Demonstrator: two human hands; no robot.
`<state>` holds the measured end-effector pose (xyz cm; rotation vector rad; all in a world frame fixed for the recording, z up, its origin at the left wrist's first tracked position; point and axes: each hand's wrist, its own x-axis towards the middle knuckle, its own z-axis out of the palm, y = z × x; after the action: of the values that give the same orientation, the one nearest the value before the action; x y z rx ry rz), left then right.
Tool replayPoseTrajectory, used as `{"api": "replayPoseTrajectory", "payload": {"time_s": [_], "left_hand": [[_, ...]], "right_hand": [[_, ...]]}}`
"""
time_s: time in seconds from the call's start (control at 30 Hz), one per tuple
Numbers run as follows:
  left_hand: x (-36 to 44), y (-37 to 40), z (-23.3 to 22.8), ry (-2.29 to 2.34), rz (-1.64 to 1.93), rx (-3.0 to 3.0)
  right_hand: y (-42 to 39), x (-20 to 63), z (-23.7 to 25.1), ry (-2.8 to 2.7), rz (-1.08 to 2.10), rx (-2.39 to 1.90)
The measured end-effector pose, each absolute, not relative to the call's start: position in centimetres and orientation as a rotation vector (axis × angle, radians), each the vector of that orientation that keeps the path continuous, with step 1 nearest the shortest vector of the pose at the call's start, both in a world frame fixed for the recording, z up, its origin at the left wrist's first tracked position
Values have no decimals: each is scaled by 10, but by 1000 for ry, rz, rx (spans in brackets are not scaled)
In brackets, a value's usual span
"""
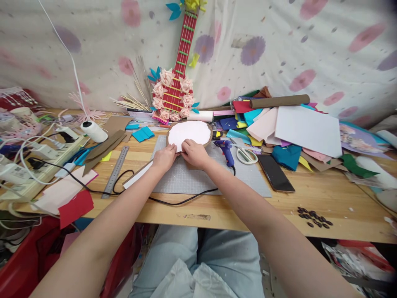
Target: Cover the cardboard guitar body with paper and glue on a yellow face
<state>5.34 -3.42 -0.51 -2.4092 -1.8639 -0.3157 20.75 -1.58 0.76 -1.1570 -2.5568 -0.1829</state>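
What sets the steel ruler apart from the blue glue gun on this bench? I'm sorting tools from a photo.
The steel ruler is long, flat and grey, lying left of the cutting mat; the blue glue gun is short, chunky and rests on the mat's right part. The ruler lies nearest the left hand, the gun nearest the right hand. Neither is being held; both hands rest on the white disc.

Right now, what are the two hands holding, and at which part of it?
Both hands, left and right, pinch the near edge of the pale pink round piece, which lies on a brown cardboard backing over the grey cutting mat.
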Motion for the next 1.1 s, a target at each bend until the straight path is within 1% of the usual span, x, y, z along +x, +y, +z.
{"api": "replayPoseTrajectory", "payload": {"time_s": [0.23, 0.4, 0.47, 0.57, 0.63, 0.67, 0.77, 0.9, 0.97, 1.1], "left_hand": [[52, -36, -3, -1845, -340, -2404], [50, -34, -8, -1850, -373, -2393], [49, -32, -10, -1845, -389, -2391], [48, -31, -11, -1847, -409, -2396], [47, -31, -10, -1854, -412, -2400], [47, -32, -10, -1854, -411, -2407], [45, -36, -6, -1856, -397, -2440], [43, -41, -2, -1845, -384, -2496], [39, -43, 1, -1830, -392, -2492], [26, -49, 8, -1994, -412, -2397]], "right_hand": [[-16, 225, -1, -2350, -61, -1236], [-39, 268, -12, -2209, -48, -1179], [-53, 290, -15, -2183, -4, -1217], [-66, 322, -15, -2034, 119, -1580], [-66, 338, -13, -1832, 111, -1836], [-62, 344, -14, -1750, 80, -1898], [-45, 350, -19, -1679, -13, -1860], [-21, 338, -32, -1760, -1, -1769], [-14, 333, -38, -1750, 64, -1768], [-10, 335, -43, -1517, 351, -1806]]}}
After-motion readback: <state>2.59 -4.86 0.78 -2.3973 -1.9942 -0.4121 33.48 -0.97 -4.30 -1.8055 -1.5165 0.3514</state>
